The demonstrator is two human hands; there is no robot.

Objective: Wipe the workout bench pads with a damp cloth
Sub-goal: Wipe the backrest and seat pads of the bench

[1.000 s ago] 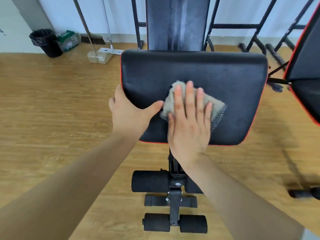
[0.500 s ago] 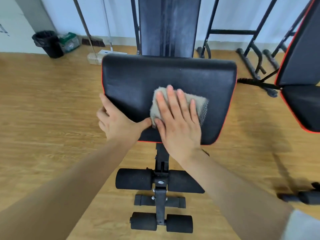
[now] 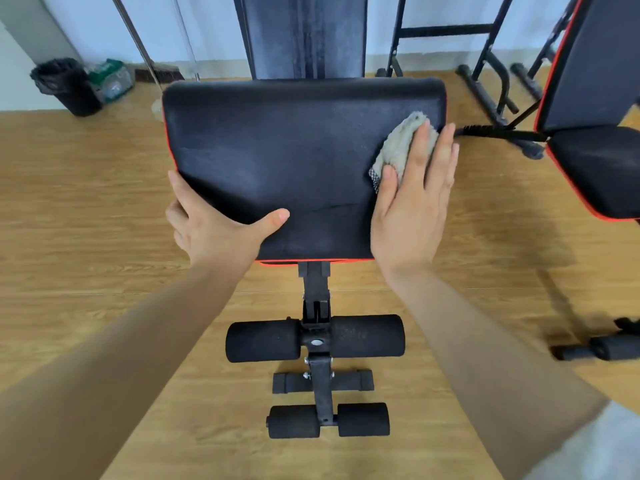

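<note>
The black seat pad [image 3: 284, 161] with red piping fills the middle of the head view. Behind it rises the black back pad [image 3: 304, 36]. A grey fluffy cloth [image 3: 398, 147] lies at the seat pad's right edge. My right hand [image 3: 412, 206] presses flat on the cloth with straight fingers, partly over the pad's right side. My left hand [image 3: 214, 230] grips the pad's near-left corner, thumb on top and fingers wrapped under the edge. Much of the cloth is hidden under my right palm.
Black foam leg rollers [image 3: 315, 337] and foot rollers [image 3: 327, 420] sit below the seat on the wooden floor. A second bench [image 3: 595, 98] stands at the right, with a black rack frame [image 3: 485, 71] behind. A bin [image 3: 65, 84] and a broom [image 3: 156, 72] are at the far left.
My right hand has slid the cloth from the pad's middle to its right edge. My left hand keeps its hold on the near-left corner. The view has moved closer.
</note>
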